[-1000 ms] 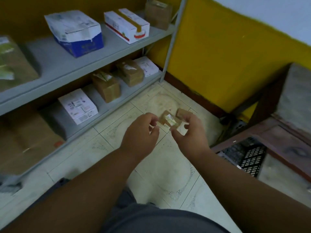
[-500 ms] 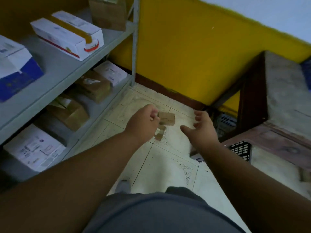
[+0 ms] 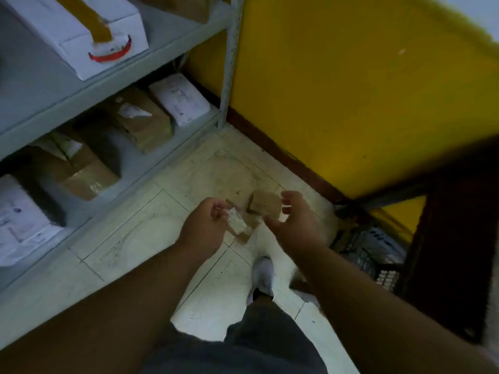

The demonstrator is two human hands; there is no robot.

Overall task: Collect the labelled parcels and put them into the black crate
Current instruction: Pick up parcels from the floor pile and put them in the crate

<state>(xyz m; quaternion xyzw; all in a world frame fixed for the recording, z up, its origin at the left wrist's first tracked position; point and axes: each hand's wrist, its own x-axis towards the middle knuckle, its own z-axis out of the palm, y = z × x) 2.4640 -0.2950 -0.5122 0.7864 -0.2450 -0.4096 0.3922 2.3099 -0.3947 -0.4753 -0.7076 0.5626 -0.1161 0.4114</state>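
Parcels, two small brown ones, sit between the hands above the floor. Left hand (image 3: 205, 230) pinches the labelled parcel (image 3: 237, 228) in curled fingers. Right hand (image 3: 294, 225) curls round the plain parcel (image 3: 266, 205). Farther right, the black crate (image 3: 370, 255) sits half hidden and blurry.

- Black crate (image 3: 370, 255) sits mostly tucked under the dark wooden table (image 3: 456, 238), smeared by blur.
- Labels on the white parcels (image 3: 179, 98) are too small to read.
- Right hand (image 3: 294, 222) covers one edge of the small brown parcel (image 3: 264, 205); grip unclear.
- Taped white box (image 3: 89, 31) runs off the top edge.
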